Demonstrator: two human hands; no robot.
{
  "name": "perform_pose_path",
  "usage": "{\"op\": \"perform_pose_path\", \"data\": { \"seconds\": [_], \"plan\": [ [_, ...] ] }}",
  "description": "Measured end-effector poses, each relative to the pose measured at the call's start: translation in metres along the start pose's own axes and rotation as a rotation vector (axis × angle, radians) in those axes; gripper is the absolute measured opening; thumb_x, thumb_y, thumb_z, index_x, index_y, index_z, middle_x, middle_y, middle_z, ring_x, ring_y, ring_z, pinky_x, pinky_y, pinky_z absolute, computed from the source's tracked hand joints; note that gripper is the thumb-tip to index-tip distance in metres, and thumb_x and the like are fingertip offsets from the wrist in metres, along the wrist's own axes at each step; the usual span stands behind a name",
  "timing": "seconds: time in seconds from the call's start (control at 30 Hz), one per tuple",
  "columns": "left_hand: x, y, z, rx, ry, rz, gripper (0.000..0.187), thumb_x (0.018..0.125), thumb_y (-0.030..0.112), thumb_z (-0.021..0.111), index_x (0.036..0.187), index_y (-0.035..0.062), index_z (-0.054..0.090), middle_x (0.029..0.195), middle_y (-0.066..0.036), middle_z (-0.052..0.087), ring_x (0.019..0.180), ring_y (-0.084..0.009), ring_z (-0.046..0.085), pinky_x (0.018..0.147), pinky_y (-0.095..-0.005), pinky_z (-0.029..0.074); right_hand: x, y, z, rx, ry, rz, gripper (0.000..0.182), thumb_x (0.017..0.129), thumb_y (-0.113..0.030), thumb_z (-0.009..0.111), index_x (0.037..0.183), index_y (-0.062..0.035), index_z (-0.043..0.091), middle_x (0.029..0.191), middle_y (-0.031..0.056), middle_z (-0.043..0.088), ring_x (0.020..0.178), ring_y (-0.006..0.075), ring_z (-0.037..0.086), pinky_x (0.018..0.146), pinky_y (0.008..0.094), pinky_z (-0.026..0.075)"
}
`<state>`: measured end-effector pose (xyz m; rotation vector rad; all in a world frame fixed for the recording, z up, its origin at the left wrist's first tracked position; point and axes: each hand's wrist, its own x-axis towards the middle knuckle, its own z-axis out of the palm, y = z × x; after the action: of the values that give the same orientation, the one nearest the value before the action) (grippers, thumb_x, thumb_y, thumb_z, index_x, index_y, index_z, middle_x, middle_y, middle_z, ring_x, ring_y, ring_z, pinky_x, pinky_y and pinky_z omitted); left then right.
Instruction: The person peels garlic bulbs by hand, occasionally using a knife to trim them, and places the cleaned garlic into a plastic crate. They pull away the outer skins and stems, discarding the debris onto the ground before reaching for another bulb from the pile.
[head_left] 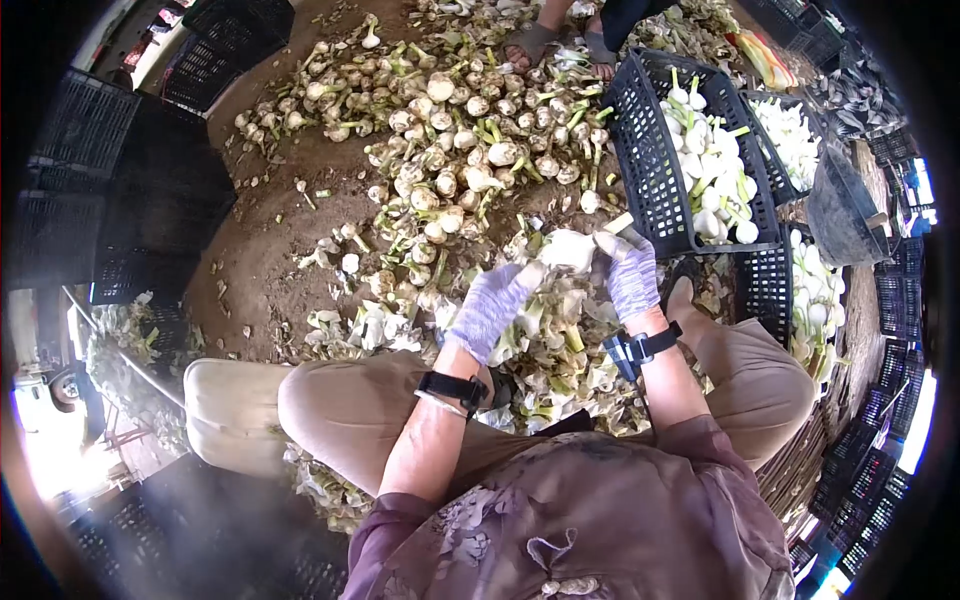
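Observation:
A peeled white garlic bulb (567,251) with a short pale stem is held up between my two gloved hands, above the litter of skins. My left hand (492,306) has its thumb and fingers closed at the bulb's left side. On the other side, my right hand (629,276) grips the bulb near its stem. The undersides of the fingers are hidden. Loose garlic skins and leaves (565,365) lie beneath both hands. Beyond them, a large heap of unpeeled garlic bulbs (450,150) covers the ground.
At the right, a black crate (648,165) holds peeled garlic, with more filled crates beside it. A dark bucket (843,205) stands farther right. Another person's hands (527,48) are at the far edge of the heap. Stacked black crates (85,170) line the left.

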<state>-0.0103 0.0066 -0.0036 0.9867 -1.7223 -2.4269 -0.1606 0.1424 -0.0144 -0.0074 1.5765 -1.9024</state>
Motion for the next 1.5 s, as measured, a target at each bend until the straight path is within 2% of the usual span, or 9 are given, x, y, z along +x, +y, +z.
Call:
{"op": "perform_pose_path", "data": {
  "seconds": [0.3,0.5,0.67,0.8,0.87,1.0,1.1,1.27,1.5],
  "plan": [
    [0.003,0.000,0.006,-0.634,0.091,-0.001,0.013,0.076,0.001,0.064,0.088,-0.0036,0.061,0.080,-0.013,0.065,0.068,-0.0240,0.064,0.062,-0.0371,0.055,-0.010,0.024,0.014,0.002,-0.102,-0.141,0.015,0.081,-0.012,0.062,0.092,-0.0020,0.065,0.077,0.0031,0.064,0.058,0.0120,0.058,0.050,0.0215,0.044],
    [-0.007,0.000,0.008,-0.663,0.091,0.115,0.010,0.072,0.000,0.064,0.080,-0.0004,0.058,0.077,-0.008,0.062,0.069,-0.0198,0.062,0.065,-0.0304,0.053,-0.014,0.054,0.031,0.679,-0.060,0.507,0.029,0.089,-0.023,0.046,0.107,-0.0040,0.057,0.101,0.0107,0.064,0.093,0.0229,0.062,0.071,0.0383,0.051],
    [-0.033,0.022,0.001,-0.749,-0.145,0.149,0.009,0.067,0.004,0.062,0.071,0.0054,0.054,0.067,-0.002,0.056,0.062,-0.0145,0.058,0.058,-0.0275,0.049,0.004,0.075,0.025,0.781,0.132,0.558,0.035,0.090,-0.029,0.043,0.113,-0.0057,0.056,0.101,0.0087,0.065,0.090,0.0191,0.062,0.060,0.0288,0.052],
    [-0.021,0.002,-0.010,-0.008,0.040,0.192,0.009,0.071,0.005,0.062,0.079,0.0034,0.058,0.068,0.000,0.054,0.060,-0.0113,0.051,0.056,-0.0249,0.043,0.016,0.067,0.004,0.766,-0.049,0.521,0.034,0.090,-0.031,0.043,0.108,-0.0065,0.059,0.097,0.0073,0.066,0.079,0.0188,0.062,0.048,0.0268,0.048],
    [-0.004,-0.022,-0.006,0.464,0.016,0.194,0.032,0.080,0.007,0.059,0.111,0.0005,0.056,0.075,-0.002,0.061,0.061,-0.0092,0.051,0.055,-0.0240,0.042,0.017,0.055,0.001,0.664,-0.114,0.452,0.034,0.090,-0.032,0.044,0.107,-0.0059,0.060,0.096,0.0073,0.066,0.076,0.0189,0.062,0.046,0.0255,0.048],
    [-0.006,-0.004,0.011,0.426,0.005,0.046,0.026,0.083,0.015,0.062,0.104,-0.0006,0.063,0.068,-0.007,0.063,0.063,-0.0117,0.056,0.062,-0.0267,0.047,0.028,0.052,-0.008,0.292,-0.056,0.065,0.033,0.089,-0.032,0.050,0.105,-0.0048,0.060,0.093,0.0071,0.065,0.075,0.0183,0.061,0.046,0.0249,0.047],
    [-0.018,0.003,0.023,0.740,-0.143,0.176,0.024,0.082,0.020,0.061,0.099,0.0026,0.064,0.068,-0.015,0.062,0.065,-0.0222,0.063,0.062,-0.0319,0.049,0.037,-0.007,-0.034,0.921,-0.081,0.334,0.035,0.085,-0.027,0.056,0.109,-0.0018,0.055,0.093,0.0111,0.062,0.072,0.0190,0.057,0.049,0.0266,0.048],
    [-0.029,-0.011,0.020,0.928,-0.236,0.399,0.024,0.080,0.018,0.058,0.101,0.0083,0.063,0.101,-0.017,0.060,0.090,-0.0339,0.060,0.076,-0.0388,0.049,0.074,-0.060,-0.056,1.122,0.052,-0.190,0.041,0.083,-0.030,0.062,0.112,-0.0022,0.054,0.103,0.0162,0.061,0.082,0.0244,0.062,0.056,0.0267,0.051],
    [-0.025,0.011,0.000,0.924,-0.037,0.171,0.026,0.080,0.027,0.059,0.093,0.0051,0.063,0.093,-0.014,0.059,0.083,-0.0332,0.059,0.072,-0.0411,0.048,0.104,0.074,0.134,-0.652,-0.395,-0.097,0.029,0.080,-0.006,0.060,0.108,-0.0148,0.062,0.095,0.0054,0.065,0.073,0.0111,0.061,0.057,0.0228,0.050]
  ]
}}
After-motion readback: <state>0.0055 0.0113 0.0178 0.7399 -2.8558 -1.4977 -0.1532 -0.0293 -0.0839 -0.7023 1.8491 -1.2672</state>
